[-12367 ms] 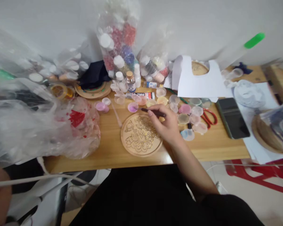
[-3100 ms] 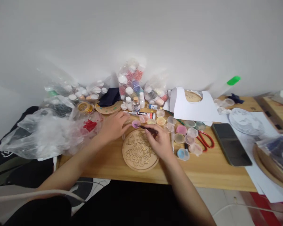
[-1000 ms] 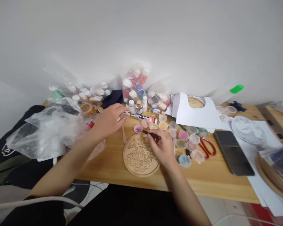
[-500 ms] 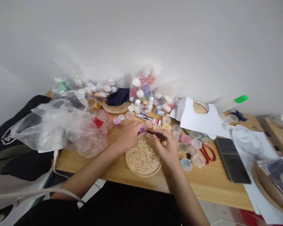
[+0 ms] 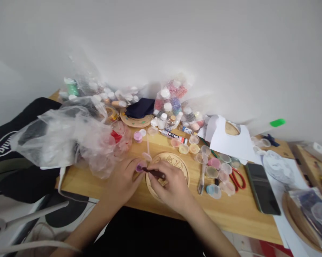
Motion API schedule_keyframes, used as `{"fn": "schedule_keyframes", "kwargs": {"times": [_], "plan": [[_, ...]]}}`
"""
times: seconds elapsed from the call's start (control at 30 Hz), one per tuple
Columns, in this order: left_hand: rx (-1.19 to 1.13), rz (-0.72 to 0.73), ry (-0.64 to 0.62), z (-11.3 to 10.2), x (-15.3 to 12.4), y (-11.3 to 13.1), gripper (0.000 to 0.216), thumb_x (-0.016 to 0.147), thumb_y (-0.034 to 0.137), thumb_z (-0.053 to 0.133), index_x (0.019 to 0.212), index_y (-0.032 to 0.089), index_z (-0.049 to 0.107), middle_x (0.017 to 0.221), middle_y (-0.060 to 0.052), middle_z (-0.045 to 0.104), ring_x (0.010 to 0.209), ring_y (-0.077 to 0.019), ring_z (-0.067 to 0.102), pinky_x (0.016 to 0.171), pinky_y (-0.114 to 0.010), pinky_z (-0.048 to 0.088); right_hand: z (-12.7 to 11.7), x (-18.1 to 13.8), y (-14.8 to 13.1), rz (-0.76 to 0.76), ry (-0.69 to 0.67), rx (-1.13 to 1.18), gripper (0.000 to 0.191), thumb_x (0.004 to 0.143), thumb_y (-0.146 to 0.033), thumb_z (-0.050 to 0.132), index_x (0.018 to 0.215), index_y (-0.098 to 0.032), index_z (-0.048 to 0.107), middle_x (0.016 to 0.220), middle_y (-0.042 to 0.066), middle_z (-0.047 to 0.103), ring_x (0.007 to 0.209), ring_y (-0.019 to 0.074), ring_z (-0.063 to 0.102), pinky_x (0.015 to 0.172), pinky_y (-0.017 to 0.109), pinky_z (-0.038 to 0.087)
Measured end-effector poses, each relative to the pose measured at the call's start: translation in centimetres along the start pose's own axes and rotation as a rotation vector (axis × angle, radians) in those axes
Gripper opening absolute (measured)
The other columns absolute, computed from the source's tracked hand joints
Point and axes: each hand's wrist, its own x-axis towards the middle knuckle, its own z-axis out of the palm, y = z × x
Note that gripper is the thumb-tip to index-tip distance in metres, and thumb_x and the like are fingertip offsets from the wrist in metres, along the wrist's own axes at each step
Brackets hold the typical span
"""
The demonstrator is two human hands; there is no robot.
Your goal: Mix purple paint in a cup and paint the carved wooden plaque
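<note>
My left hand is closed around a small plastic cup with purple stuff inside, left of the wooden disc. A slim dark-brown tool sits in my right hand, pinched between thumb and fingers. Its tip is at the mouth of the purple cup; whether it is a brush or a spatula cannot be made out. Beneath my right hand lies the round wooden disc, with a raised flower pattern in gold-coloured lines, now largely covered by that hand.
Small open cups of several colours crowd right of the disc, beside a clear-handled brush, red-handled scissors and a phone. Behind are a B-7000 glue tube and bead bags. Plastic bags lie left.
Both hands have moved left and nearer to me, off the disc's far edge. The purple cup and brown tool came along, and the tool's tip is now at the cup. The view shifted slightly.
</note>
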Motion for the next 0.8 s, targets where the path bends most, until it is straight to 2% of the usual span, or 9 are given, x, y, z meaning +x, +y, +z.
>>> {"fn": "schedule_keyframes", "kwargs": {"times": [0.1,0.17,0.23,0.3,0.43,0.57,0.63,0.7,0.8], "plan": [[0.008,-0.04,0.018,0.4,-1.1,-0.9,0.015,0.092,0.03,0.05,0.101,0.025,0.06,0.096,-0.006,0.071,0.093,-0.0277,0.068,0.083,-0.047,0.058,1.1,0.8,-0.3,0.0,-0.086,-0.008,0.017,0.087,-0.014,0.055,0.098,-0.021,0.066,0.085,0.002,0.071,0.069,0.0129,0.063,0.065,0.025,0.052],[0.01,-0.038,0.041,0.4,-1.3,-1.1,0.019,0.09,0.027,0.05,0.105,0.022,0.06,0.102,-0.008,0.071,0.1,-0.029,0.067,0.089,-0.05,0.057,1.5,1.2,-0.5,0.003,-0.135,-0.041,0.016,0.088,-0.016,0.055,0.098,-0.019,0.067,0.085,0.003,0.071,0.069,0.0139,0.063,0.065,0.026,0.051],[0.003,0.001,0.088,0.2,-1.3,-1.1,0.026,0.089,0.023,0.051,0.112,0.021,0.06,0.111,-0.01,0.07,0.108,-0.0294,0.065,0.096,-0.051,0.056,1.6,1.5,-0.7,0.004,-0.159,-0.073,0.016,0.089,-0.017,0.055,0.098,-0.018,0.068,0.083,0.004,0.07,0.069,0.0145,0.063,0.065,0.027,0.05],[-0.003,0.079,0.158,0.0,-1.2,-0.9,0.028,0.09,0.02,0.05,0.117,0.021,0.058,0.115,-0.011,0.068,0.11,-0.0272,0.065,0.097,-0.047,0.056,1.7,1.6,-0.9,-0.002,-0.159,-0.097,0.017,0.089,-0.017,0.056,0.099,-0.017,0.068,0.084,0.004,0.07,0.069,0.0145,0.063,0.065,0.027,0.05],[-0.011,0.224,0.322,-0.1,-0.9,-0.5,0.017,0.095,0.018,0.048,0.106,0.02,0.061,0.1,-0.008,0.07,0.094,-0.021,0.069,0.085,-0.036,0.059,1.6,1.8,-1.1,0.022,-0.195,-0.094,0.019,0.088,-0.015,0.057,0.102,-0.02,0.069,0.087,0.003,0.071,0.073,0.0142,0.064,0.069,0.026,0.05],[-0.09,0.245,0.398,0.5,-0.6,-0.7,0.017,0.093,0.012,0.051,0.102,0.018,0.065,0.093,-0.007,0.07,0.088,-0.0192,0.068,0.08,-0.033,0.059,0.7,2.4,-1.0,0.124,-0.282,-0.091,0.038,0.082,-0.01,0.059,0.118,-0.023,0.066,0.09,0.0,0.071,0.074,0.0133,0.065,0.071,0.025,0.051],[-0.138,0.233,0.414,0.8,-0.5,-1.0,0.019,0.091,0.009,0.056,0.103,0.018,0.067,0.094,-0.006,0.071,0.09,-0.0191,0.069,0.083,-0.033,0.059,0.2,3.1,-0.8,0.234,-0.274,-0.25,0.036,0.082,-0.01,0.058,0.116,-0.02,0.067,0.089,0.002,0.071,0.077,0.0161,0.067,0.072,0.027,0.051],[-0.173,0.215,0.429,1.2,-0.6,-1.3,0.021,0.088,0.006,0.06,0.103,0.018,0.068,0.096,-0.006,0.072,0.092,-0.0194,0.069,0.086,-0.034,0.058,0.2,4.0,-0.6,0.329,-0.273,-0.507,0.023,0.086,-0.014,0.058,0.105,-0.016,0.071,0.092,0.007,0.072,0.088,0.0224,0.067,0.077,0.033,0.051],[-0.188,0.191,0.475,1.5,-0.7,-1.6,0.022,0.085,0.004,0.062,0.102,0.016,0.07,0.096,-0.007,0.072,0.093,-0.0193,0.07,0.088,-0.033,0.059,1.3,5.3,0.0,0.376,-0.365,-0.776,0.021,0.092,-0.024,0.056,0.096,-0.012,0.073,0.099,0.015,0.071,0.101,0.0302,0.065,0.083,0.038,0.05]]}}
